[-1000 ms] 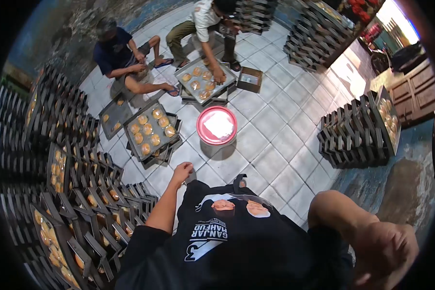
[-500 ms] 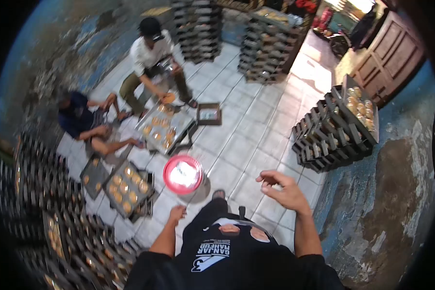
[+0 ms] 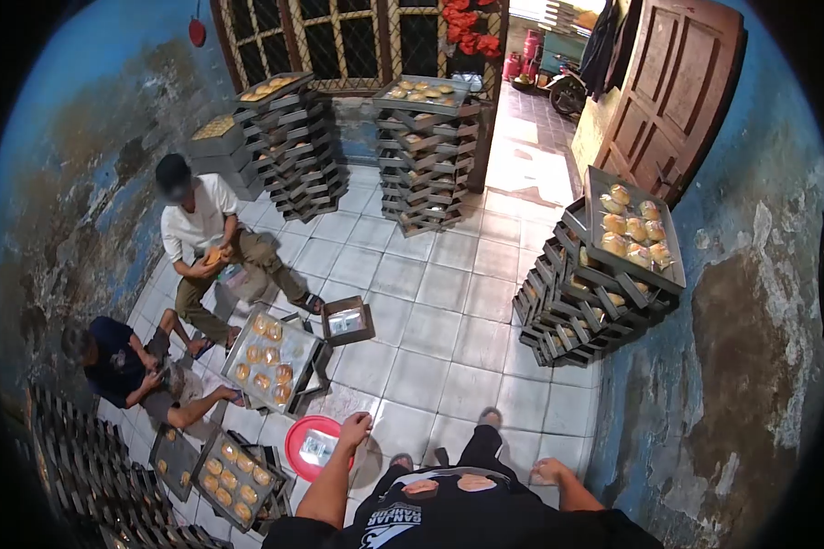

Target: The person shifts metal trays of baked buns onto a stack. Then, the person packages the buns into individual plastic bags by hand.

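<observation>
My left hand (image 3: pixel 355 430) is out in front of me, fingers curled in, with nothing visible in it. It appears just right of a red round lid (image 3: pixel 295 450) that has a clear packet (image 3: pixel 318 448) on top; I cannot tell if they touch. Low at my right side hangs my right hand (image 3: pixel 548 471), its fingers loosely bent and holding nothing. Left of the lid, a tray of buns (image 3: pixel 235 480) rests on other trays. Beyond it is another tray of wrapped buns (image 3: pixel 267 361).
Two people sit at the left; one in a white shirt (image 3: pixel 201 215) holds a bun-like orange item. Tray stacks stand by the window (image 3: pixel 426 156), at the right wall (image 3: pixel 595 284) and at the lower left (image 3: pixel 92 467). A small box (image 3: pixel 348 322) sits on the tiles near an open door (image 3: pixel 659 91).
My view has tipped up toward the window and doorway. My left hand has swung forward near the lid; my right hand has dropped to my side. The seated person in white now holds the orange item with both hands.
</observation>
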Motion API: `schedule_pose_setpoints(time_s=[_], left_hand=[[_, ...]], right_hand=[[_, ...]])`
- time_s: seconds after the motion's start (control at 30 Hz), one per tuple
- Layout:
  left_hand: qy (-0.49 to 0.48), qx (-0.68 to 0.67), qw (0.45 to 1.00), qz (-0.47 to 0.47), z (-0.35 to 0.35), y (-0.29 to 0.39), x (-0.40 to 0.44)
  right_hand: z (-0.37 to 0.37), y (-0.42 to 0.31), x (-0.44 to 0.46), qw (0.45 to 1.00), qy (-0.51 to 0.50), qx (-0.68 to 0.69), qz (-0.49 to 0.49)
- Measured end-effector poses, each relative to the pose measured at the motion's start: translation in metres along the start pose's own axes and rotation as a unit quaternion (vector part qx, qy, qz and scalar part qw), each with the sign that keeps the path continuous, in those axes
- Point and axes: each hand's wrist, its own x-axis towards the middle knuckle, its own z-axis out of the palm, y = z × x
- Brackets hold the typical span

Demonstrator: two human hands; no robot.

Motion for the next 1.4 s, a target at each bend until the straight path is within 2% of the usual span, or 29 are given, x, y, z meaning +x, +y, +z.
schedule_pose_setpoints(time_s=[0.07,0.1,0.17,0.2,0.23,0.27,0.3,0.37,0.47,0.5,0.57,0.6,0.67,0.7,0.73,0.77,0.8,0.87,0.93,1.0,1.07,1.13,1.17,1.2,1.23,1.27,1.33,1.37,1.4], left_hand=[[0.032,-0.004,0.999,-0.013,0.018,0.018,0.001],[0.057,-0.039,0.997,-0.021,0.029,0.02,0.001],[0.084,-0.088,0.991,-0.056,0.059,0.014,-0.01],[0.093,-0.107,0.987,-0.083,0.074,0.01,-0.017],[0.095,-0.107,0.984,-0.11,0.085,0.006,-0.023],[0.09,-0.092,0.983,-0.129,0.1,0.003,-0.027],[0.089,-0.071,0.983,-0.146,0.112,-0.001,-0.03],[0.088,-0.027,0.983,-0.158,0.136,0.002,-0.038],[0.09,0.016,0.988,-0.125,0.155,0.015,-0.039],[0.095,0.021,0.989,-0.11,0.159,0.023,-0.039],[0.133,-0.006,0.986,-0.101,0.163,0.037,-0.048],[0.154,-0.024,0.983,-0.102,0.166,0.051,-0.054],[0.181,-0.042,0.98,-0.078,0.158,0.056,-0.059],[0.204,-0.044,0.976,-0.062,0.159,0.064,-0.059],[0.217,-0.033,0.975,-0.044,0.157,0.07,-0.061],[0.228,-0.038,0.972,-0.041,0.154,0.074,-0.068],[0.25,-0.076,0.965,-0.039,0.151,0.072,-0.067],[0.273,-0.138,0.951,-0.052,0.156,0.049,-0.08],[0.276,-0.102,0.95,-0.11,0.157,-0.001,-0.086],[0.302,-0.208,0.912,-0.183,0.17,-0.024,-0.106],[0.273,-0.194,0.899,-0.283,0.179,-0.05,-0.118],[0.216,-0.158,0.916,-0.299,0.167,-0.075,-0.113],[0.14,-0.057,0.959,-0.24,0.155,-0.101,-0.105],[0.044,0.132,0.985,-0.097,0.142,-0.127,-0.098],[0.012,0.243,0.97,0.016,0.136,-0.145,-0.085],[-0.023,0.434,0.889,0.145,0.128,-0.143,-0.069],[0.106,0.185,0.976,-0.038,0.127,-0.132,-0.043],[0.199,0.047,0.974,-0.096,0.13,-0.095,-0.039],[0.245,0.062,0.966,-0.044,0.118,-0.084,-0.021]], right_hand=[[-0.034,-0.004,0.019,0.994,-0.093,-0.045,-0.035],[-0.051,-0.015,0.042,0.954,-0.063,-0.277,-0.092],[-0.088,0.0,0.118,0.808,-0.019,-0.481,-0.34],[-0.1,-0.008,0.137,0.792,0.095,-0.462,-0.388],[-0.116,-0.029,0.163,0.909,-0.006,-0.368,-0.196],[-0.111,0.008,0.238,0.868,0.209,-0.266,-0.364],[-0.139,-0.052,0.18,0.93,0.186,-0.099,-0.3],[-0.174,-0.117,0.141,0.956,0.139,0.154,-0.209],[-0.207,-0.157,0.137,0.963,0.108,0.147,-0.198],[-0.212,-0.147,0.173,0.946,0.116,0.035,-0.301],[-0.222,-0.166,0.192,0.932,0.108,-0.229,-0.261],[-0.222,-0.162,0.206,0.852,0.117,-0.353,-0.369],[-0.204,-0.122,0.279,0.696,0.074,-0.547,-0.459],[-0.206,-0.142,0.263,0.753,0.018,-0.531,-0.389],[-0.203,-0.148,0.258,0.711,-0.026,-0.562,-0.422],[-0.193,-0.155,0.239,0.898,-0.108,-0.322,-0.28],[-0.183,-0.162,0.22,0.985,-0.105,-0.017,-0.137],[-0.179,-0.182,0.203,0.981,-0.149,-0.026,-0.118],[-0.167,-0.209,0.212,0.972,-0.163,-0.101,-0.133],[-0.168,-0.242,0.204,0.966,-0.157,-0.146,-0.147],[-0.17,-0.268,0.185,0.965,-0.14,-0.152,-0.163],[-0.175,-0.283,0.194,0.966,-0.123,-0.132,-0.182],[-0.177,-0.29,0.194,0.967,-0.116,-0.123,-0.189],[-0.177,-0.295,0.191,0.967,-0.112,-0.12,-0.193],[-0.178,-0.301,0.187,0.97,-0.102,-0.133,-0.179],[-0.179,-0.303,0.182,0.974,-0.098,-0.109,-0.175],[-0.183,-0.3,0.172,0.98,-0.091,-0.081,-0.159],[-0.189,-0.296,0.167,0.979,-0.092,-0.102,-0.15],[-0.183,-0.304,0.17,0.978,-0.09,-0.119,-0.147]])
